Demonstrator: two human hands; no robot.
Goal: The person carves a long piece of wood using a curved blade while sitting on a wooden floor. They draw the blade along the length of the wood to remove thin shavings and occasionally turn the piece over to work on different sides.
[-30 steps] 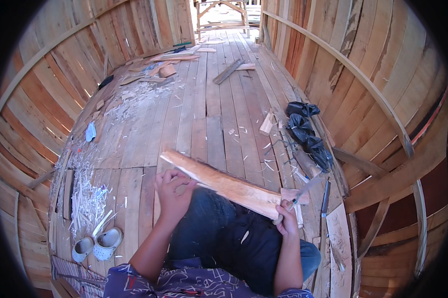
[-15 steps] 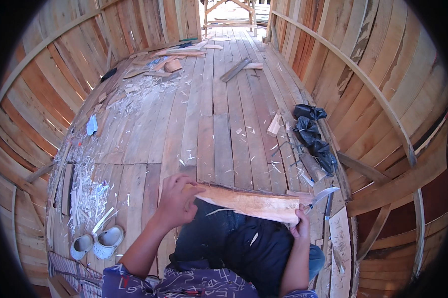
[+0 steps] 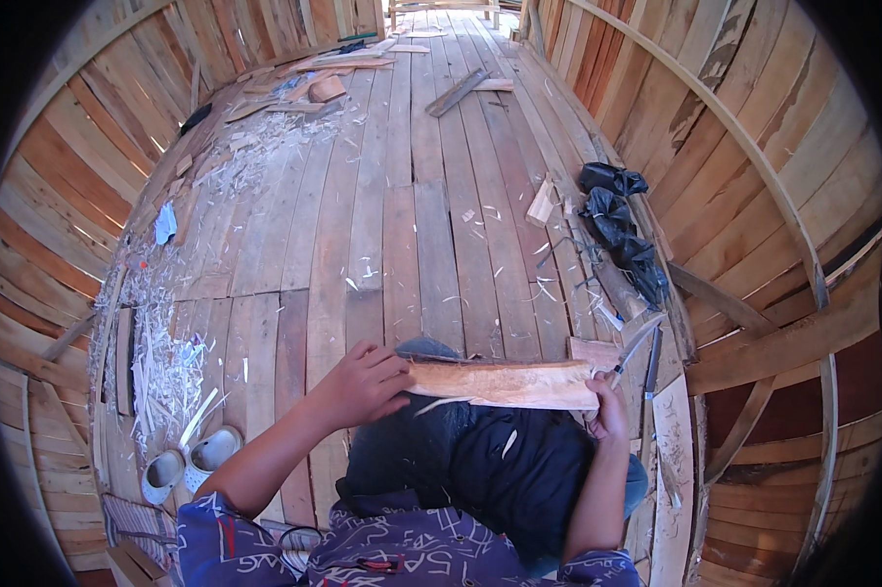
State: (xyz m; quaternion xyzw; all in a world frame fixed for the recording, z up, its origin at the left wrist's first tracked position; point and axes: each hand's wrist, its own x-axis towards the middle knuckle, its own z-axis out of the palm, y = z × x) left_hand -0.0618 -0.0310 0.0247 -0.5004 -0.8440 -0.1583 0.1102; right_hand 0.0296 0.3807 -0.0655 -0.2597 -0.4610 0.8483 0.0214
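While clasped by left hand point(image 3: 363, 383), wooden slat point(image 3: 505, 383) across lap, right hand point(image 3: 609, 411) gripping knife point(image 3: 637, 344).

A short-sleeved shirt point(image 3: 402, 553) is worn — dark blue, patterned with pale lettering and red marks. Both forearms are left bare, sleeves ending above the elbows. Dark trousers point(image 3: 490, 470) are seen — flecked with pale shavings.

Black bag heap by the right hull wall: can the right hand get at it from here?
Probably not as things stand: the right hand grips a knife against the wood piece, and the black bags lie well ahead, though the planks between look unobstructed.
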